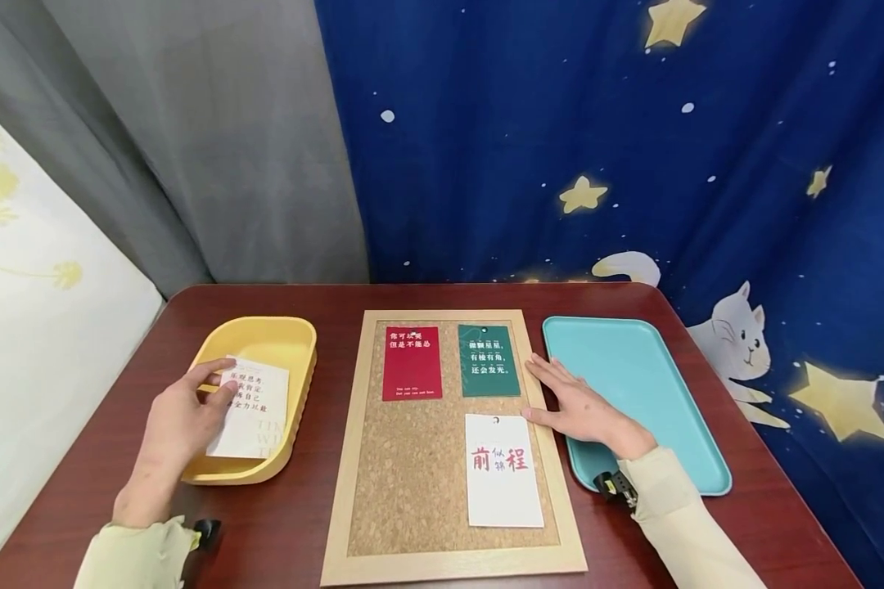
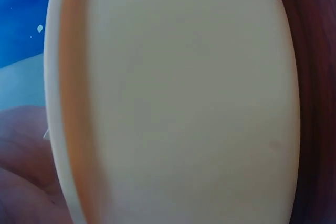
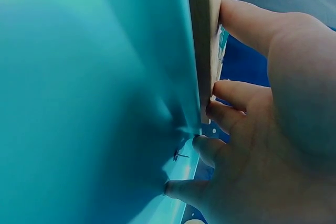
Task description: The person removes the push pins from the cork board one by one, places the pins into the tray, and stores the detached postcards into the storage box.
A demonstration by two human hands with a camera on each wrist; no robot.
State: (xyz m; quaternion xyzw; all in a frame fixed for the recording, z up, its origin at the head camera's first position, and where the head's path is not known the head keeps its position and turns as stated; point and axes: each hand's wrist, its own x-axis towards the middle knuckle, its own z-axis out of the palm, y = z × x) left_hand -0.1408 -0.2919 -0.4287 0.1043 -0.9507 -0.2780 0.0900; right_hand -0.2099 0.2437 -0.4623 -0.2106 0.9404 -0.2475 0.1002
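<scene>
My left hand pinches a white printed card between thumb and fingers, over the yellow basket. In the left wrist view the basket's wall fills most of the picture, and only part of the hand shows at its left edge. My right hand rests with fingers spread on the right edge of a wood-framed cork board. Its thumb lies close beside a white card with red characters. A red card and a green card hang higher on the board.
A teal tray lies right of the board, partly under my right forearm. In the right wrist view a thumbtack sits in the tray near its rim. The dark red table ends at gray and blue curtains.
</scene>
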